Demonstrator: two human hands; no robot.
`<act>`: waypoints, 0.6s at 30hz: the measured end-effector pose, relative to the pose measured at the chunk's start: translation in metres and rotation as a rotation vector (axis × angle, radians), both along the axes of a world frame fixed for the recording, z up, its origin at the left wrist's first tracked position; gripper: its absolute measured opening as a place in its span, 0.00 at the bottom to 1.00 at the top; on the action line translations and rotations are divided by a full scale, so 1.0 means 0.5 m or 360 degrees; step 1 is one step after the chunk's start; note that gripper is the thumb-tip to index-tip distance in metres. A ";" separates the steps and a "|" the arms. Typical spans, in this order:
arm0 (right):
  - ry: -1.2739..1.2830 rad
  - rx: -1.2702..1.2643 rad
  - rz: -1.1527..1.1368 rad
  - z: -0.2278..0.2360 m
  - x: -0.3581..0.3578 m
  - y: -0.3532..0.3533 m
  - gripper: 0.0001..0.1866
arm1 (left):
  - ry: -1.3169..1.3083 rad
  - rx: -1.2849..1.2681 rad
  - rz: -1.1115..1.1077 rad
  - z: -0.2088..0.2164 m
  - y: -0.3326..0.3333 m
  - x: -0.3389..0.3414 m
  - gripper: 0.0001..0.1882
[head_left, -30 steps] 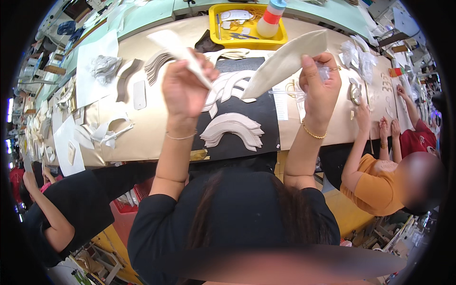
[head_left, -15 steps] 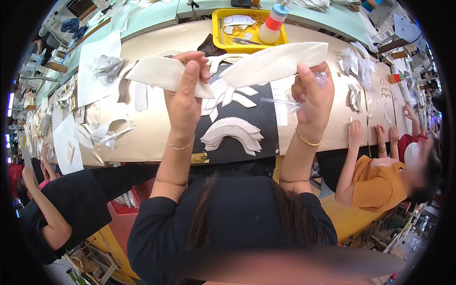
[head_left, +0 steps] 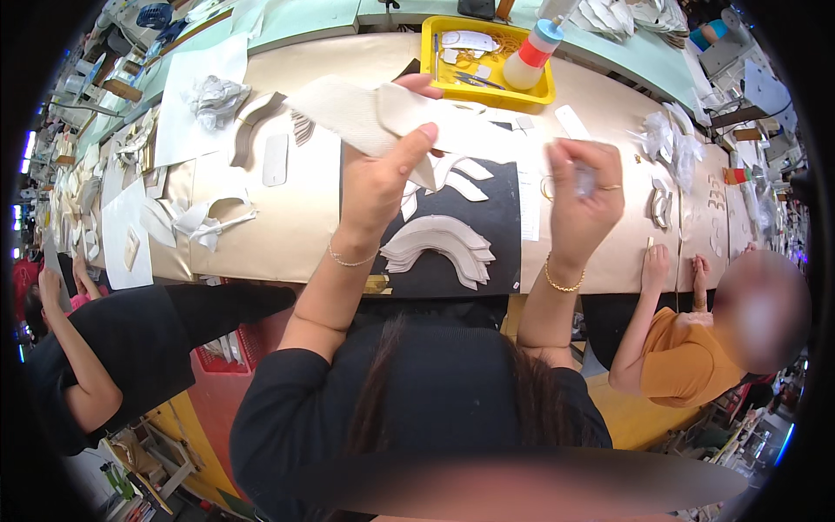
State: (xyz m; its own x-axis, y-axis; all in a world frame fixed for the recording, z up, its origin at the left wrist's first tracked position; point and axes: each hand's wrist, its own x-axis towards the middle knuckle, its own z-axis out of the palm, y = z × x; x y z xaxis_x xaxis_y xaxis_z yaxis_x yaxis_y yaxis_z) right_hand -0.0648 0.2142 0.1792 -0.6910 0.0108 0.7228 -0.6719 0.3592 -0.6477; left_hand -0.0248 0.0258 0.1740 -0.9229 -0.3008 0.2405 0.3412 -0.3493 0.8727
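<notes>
My left hand (head_left: 383,178) is raised over the table and pinches overlapping cream-white ribbed fabric pieces (head_left: 344,113) between thumb and fingers. One end of them reaches right toward my other hand. My right hand (head_left: 587,196) is curled and slightly blurred, apart from the fabric, with a bit of clear crumpled plastic (head_left: 584,180) in its fingers. Below my hands, a stack of curved white pieces (head_left: 435,248) lies on a black mat (head_left: 370,239). More curved white strips (head_left: 465,184) are fanned out behind the stack, partly hidden by my left hand.
At the back, a yellow tray (head_left: 544,94) holds a bottle with a red band (head_left: 529,56), tweezers and rubber bands. Crumpled clear plastic (head_left: 674,139) lies to the right, white scraps (head_left: 204,217) to the left. A co-worker in orange (head_left: 678,357) sits at right, another person at left.
The right hand has let go of its white fabric piece, now overlapping the other in my left hand. My left hand has moved right, and the view has shifted a little.
</notes>
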 end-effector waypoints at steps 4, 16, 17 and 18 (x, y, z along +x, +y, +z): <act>-0.0246 0.0239 0.0588 0.017 0.018 -0.031 0.12 | 0.0027 0.0022 -0.0229 -0.002 0.013 0.002 0.27; -0.0992 -0.0230 0.0979 -0.017 0.033 -0.055 0.08 | -0.0193 0.0077 -0.0454 -0.005 0.009 0.006 0.29; -0.0995 -0.0189 0.0932 -0.015 0.035 -0.052 0.08 | -0.0203 -0.0024 -0.0433 -0.004 0.010 0.006 0.33; -0.0991 -0.0162 0.0880 -0.013 0.037 -0.049 0.07 | -0.0213 -0.0125 -0.0411 -0.002 0.010 0.006 0.36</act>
State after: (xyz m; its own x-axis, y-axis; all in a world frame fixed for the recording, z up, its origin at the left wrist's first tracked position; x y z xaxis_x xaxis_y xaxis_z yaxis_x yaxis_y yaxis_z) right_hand -0.0462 0.1896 0.1727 -0.8884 -0.4020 0.2215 -0.2431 0.0027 -0.9700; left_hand -0.0215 0.0308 0.1729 -0.9915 -0.0372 0.1250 0.1302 -0.3395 0.9316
